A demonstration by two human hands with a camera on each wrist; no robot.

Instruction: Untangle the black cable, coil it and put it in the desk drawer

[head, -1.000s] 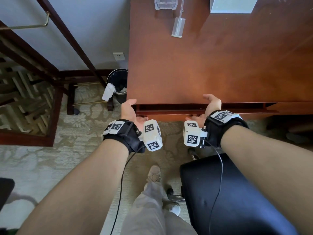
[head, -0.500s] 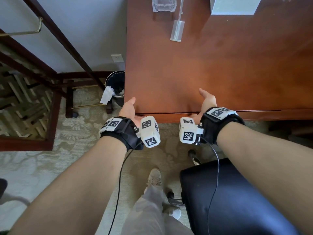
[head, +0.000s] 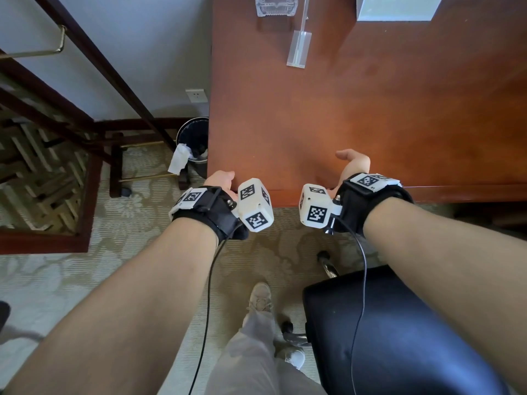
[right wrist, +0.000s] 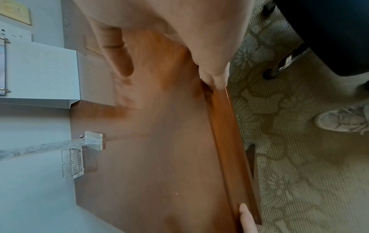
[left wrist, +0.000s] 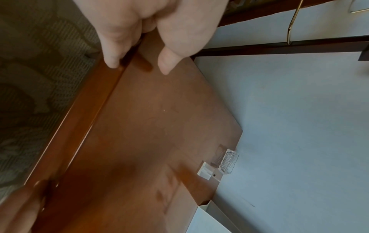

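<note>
The black cable shows in no view. The desk drawer's front (head: 285, 196) sits flush under the edge of the brown desk top (head: 342, 109). My left hand (head: 222, 179) is at the desk's left corner, its fingers (left wrist: 111, 61) flat on the drawer front (left wrist: 85, 110) and its thumb over the top. My right hand (head: 353, 163) is further right, its fingers (right wrist: 213, 78) against the drawer front (right wrist: 225, 126) and its thumb raised above the desk. Neither hand holds anything.
A black chair seat (head: 399, 323) is close at my right, with my shoe (head: 259, 297) on the carpet beside it. A waste bin (head: 194, 138) stands left of the desk. At the desk's back are a glass tray (head: 275, 5), an acrylic stand (head: 298, 49) and a grey box (head: 396, 7).
The drawer stood open a second ago and is now closed. Both hands moved forward with its front toward the desk.
</note>
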